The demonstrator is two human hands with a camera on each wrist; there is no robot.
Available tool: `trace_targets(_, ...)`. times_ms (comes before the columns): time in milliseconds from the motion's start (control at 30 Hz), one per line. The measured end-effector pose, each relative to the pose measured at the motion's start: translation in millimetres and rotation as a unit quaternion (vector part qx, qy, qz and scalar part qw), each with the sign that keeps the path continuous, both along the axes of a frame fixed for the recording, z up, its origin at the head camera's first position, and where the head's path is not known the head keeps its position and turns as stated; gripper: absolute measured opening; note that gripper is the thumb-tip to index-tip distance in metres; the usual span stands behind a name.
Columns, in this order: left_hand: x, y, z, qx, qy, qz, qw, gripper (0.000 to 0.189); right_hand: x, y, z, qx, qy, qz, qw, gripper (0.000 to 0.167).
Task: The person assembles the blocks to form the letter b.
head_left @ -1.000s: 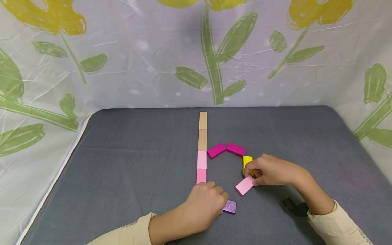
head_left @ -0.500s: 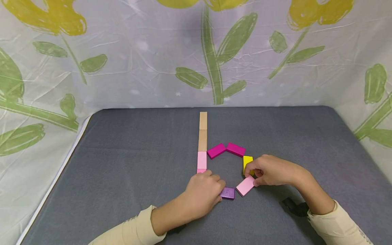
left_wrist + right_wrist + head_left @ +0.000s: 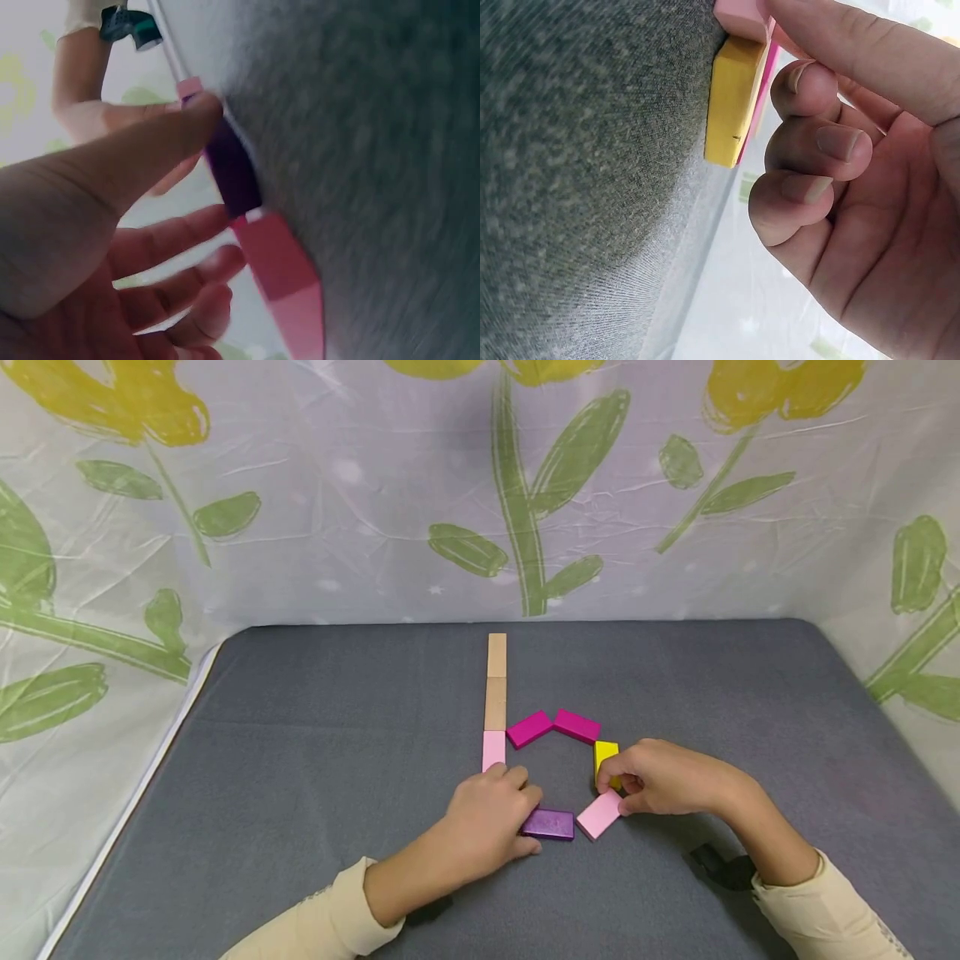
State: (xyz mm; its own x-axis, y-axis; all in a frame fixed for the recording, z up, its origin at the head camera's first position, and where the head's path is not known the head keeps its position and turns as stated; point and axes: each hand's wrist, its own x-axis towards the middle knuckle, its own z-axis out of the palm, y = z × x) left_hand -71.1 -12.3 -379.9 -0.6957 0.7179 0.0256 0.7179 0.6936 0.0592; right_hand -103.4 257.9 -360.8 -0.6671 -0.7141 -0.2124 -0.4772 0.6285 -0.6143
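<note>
My left hand (image 3: 487, 818) straddles the left end of a shiny purple block (image 3: 549, 825), thumb on its near side and fingertips on its far side. In the left wrist view the thumb overlaps the purple block (image 3: 231, 169), and the other fingers reach beside a darker pink block (image 3: 277, 255). That pink block is hidden under the hand in the head view. My right hand (image 3: 667, 781) pinches a light pink block (image 3: 598, 815) between thumb and index finger, its end against the yellow block (image 3: 735, 105). Its other fingers are curled in the right wrist view.
Two wooden blocks (image 3: 497, 681) and a light pink block (image 3: 493, 750) form a straight column away from me. Two magenta blocks (image 3: 553, 727) arch from it to the yellow block. Dark grey cloth (image 3: 337, 735) covers the table; a flower-printed curtain (image 3: 360, 527) hangs behind.
The left hand has moved forward and a little left. With it the purple block came forward, up close to the light pink block's left end. The right hand has stayed in place.
</note>
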Motion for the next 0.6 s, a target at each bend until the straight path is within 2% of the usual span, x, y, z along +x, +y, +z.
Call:
trace_targets(133,-4.5,-7.4,3.1,0.014,-0.034,0.022,0.9991,0.055,0.7,-0.1,0.1,0.004,-0.003,-0.004,1.0000,0.024)
trace_targets(300,-9.2,-14.1,5.9,0.049,-0.076,0.030,0.9955,0.052,1.0,-0.9,0.3,0.005,0.005,0.004,1.0000,0.024)
trace_targets(600,-11.4,-12.5,-2.1,0.055,-0.071,0.014,0.9958,0.035,0.4,-1.3,-0.2,-0.002,0.004,0.011,0.9999,0.023)
